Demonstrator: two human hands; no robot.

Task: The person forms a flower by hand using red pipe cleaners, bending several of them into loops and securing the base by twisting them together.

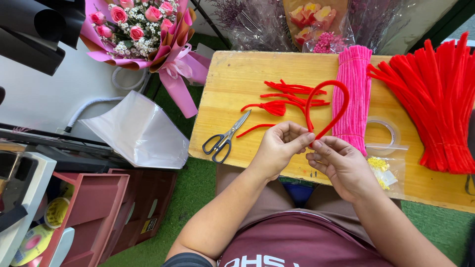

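Over the tabletop [232,74]: both hands meet at the near edge of the wooden board, forearms coming in from the bottom of the view.
Left hand [277,148]: palm turned inward, fingers curled, thumb and fingertips pinching the crossed ends of a red pipe cleaner [326,106].
Right hand [341,165]: just beside the left, nearly touching it, thumb and forefinger closed on the same crossed ends from the other side.
Red pipe cleaner: bent into a tall loop that rises from the fingertips and arches over the board, its top against the pink bundle.
Pink pipe cleaners [352,96]: a tight bundle lying lengthwise on the board, just right of the loop.
Red pipe cleaners [440,104]: a large fanned bundle at the right end of the board, well apart from the hands.
Cut red pieces [289,96]: short lengths and one small twisted shape scattered behind the left hand.
Scissors [225,138]: lying shut on the board, left of the hands, dark handles toward the near edge.
Small clear bag [383,170]: flat on the board by the right wrist, holding tiny yellow bits.
Tape roll [382,131]: clear, flat on the board behind the bag.
Bouquet [143,29]: pink roses in pink wrapping, off the board's far left corner.
Pink shelf unit [99,212]: on the floor at left, contents too unclear to tell.
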